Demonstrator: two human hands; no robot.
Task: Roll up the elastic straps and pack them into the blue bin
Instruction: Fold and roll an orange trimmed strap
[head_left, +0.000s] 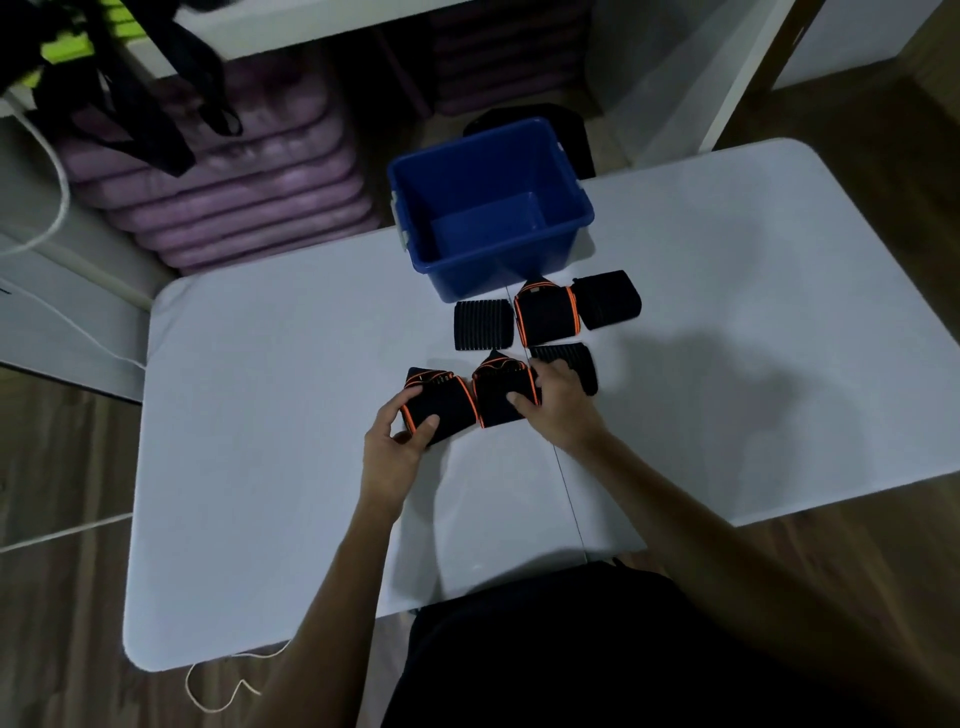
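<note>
On the white worktop (270, 415), just in front of the blue bin (488, 208), lay six rolled elastic straps: three black with orange edging and three plain ribbed black ones. Our left hand (392, 449) had its grip closed around the nearest orange-edged roll (441, 400), thumb on the near face and fingers curled over the left end. Our right hand (558, 402) rested on the neighbouring orange-edged roll (501, 392), fingers curled over it so that it seemed grasped, while the back of that hand covered part of a ribbed roll (576, 361) behind it. The bin looked empty, so we judged the packing had hardly begun. The chief risk, as we saw it, was a roll springing loose: elastic wants to unwind, and if either grip slackened during the lift, the tail could come free and the strap would need winding again. Lifting both rolls at once also risked knocking the ribbed roll beside the right hand. Between our hands and the bin stood the third orange-edged roll (545, 312), with a ribbed roll (483, 325) on its left and another black roll (608, 299) on its right, all close to the bin's near wall, so the carry had to pass over them. Stacked purple mats (234, 208) sat beyond the worktop, and a loose cord (218, 691) trailed on the floor.
</note>
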